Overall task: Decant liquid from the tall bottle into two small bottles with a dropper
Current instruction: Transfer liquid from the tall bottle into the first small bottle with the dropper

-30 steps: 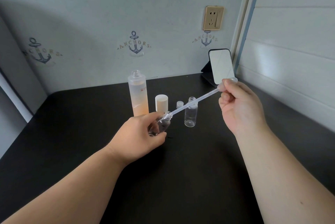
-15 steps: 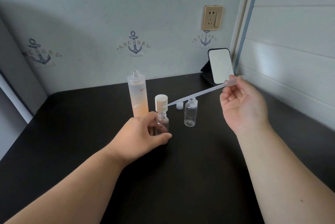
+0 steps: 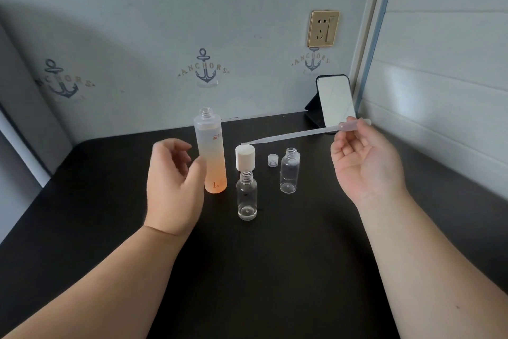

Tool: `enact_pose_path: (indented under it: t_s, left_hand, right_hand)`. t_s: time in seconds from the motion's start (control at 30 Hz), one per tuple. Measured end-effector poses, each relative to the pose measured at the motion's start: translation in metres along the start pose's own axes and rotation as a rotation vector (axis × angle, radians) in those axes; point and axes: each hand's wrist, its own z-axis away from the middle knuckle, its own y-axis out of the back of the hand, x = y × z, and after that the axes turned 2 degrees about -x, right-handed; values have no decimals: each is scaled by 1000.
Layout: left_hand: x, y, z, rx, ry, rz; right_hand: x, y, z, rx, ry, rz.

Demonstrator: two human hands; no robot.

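the tall bottle (image 3: 210, 150) is seen standing uncapped on the black table (image 3: 275, 270), its lower part filled with orange-tinted liquid. its white cap (image 3: 245, 156) is set just to its right, and a small clear cap (image 3: 273, 160) lies between that and the farther small bottle (image 3: 289, 170). the nearer small bottle (image 3: 247, 195) stands upright in front of the white cap, also uncapped. both small bottles look clear; whether a thin layer of liquid has been put into the nearer one cannot be told at this sharpness, and the farther one appears empty.

the dropper (image 3: 305, 134) is pinched at its bulb end by the right hand (image 3: 365, 165), held nearly level above the table with its tip over the white cap. no liquid can be made out in its stem. the left hand (image 3: 174, 182) is spread loosely, holding nothing, just beside the tall bottle and apart from the nearer small bottle.

the task is judged to be at an early or middle stage: the caps are off, but most of the filling of both small bottles seems left to be done, and a fresh draw from the tall bottle is probably called for.
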Motion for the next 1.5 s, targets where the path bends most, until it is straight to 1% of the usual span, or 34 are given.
enact_pose_path:
  t_s: [0.03, 0.13, 0.2, 0.27, 0.33, 0.5, 0.73, 1.0, 1.23, 1.33, 1.5]
  left_hand:
    - [-3, -2, -3, -16, 51, 0]
    - [-9, -10, -11, -191, 179, -21]
    - [-12, -16, -13, -273, 206, -60]
    - [-16, -20, -15, -305, 208, -123]
    - [-19, -21, -16, -308, 211, -153]
    - [-18, -16, -16, -286, 197, -85]
    - [-5, -12, -11, -348, 118, -98]
    - [-8, -12, -12, -335, 52, -163]
    - [-16, -10, -15, -277, -26, -310]
    - [-18, -10, -15, -269, -58, -350]
    - [-17, -13, -13, -284, -98, -391]
  right_hand:
    - [0, 0, 0, -6, -6, 3]
    - [2, 0, -1, -22, -17, 24]
    - [3, 0, -1, -44, -18, 55]
    - [5, 0, -2, -67, -15, 85]
    - [6, 0, -3, -91, -11, 100]
    - [6, -1, -3, -97, 25, 62]
    - [2, -4, -1, -65, 71, 29]
    - [2, -2, -1, -67, 122, 101]
    - [-1, -1, 1, -19, 124, 246]
    - [1, -2, 2, -45, 114, 286]
    - [6, -2, 3, -138, 109, 313]
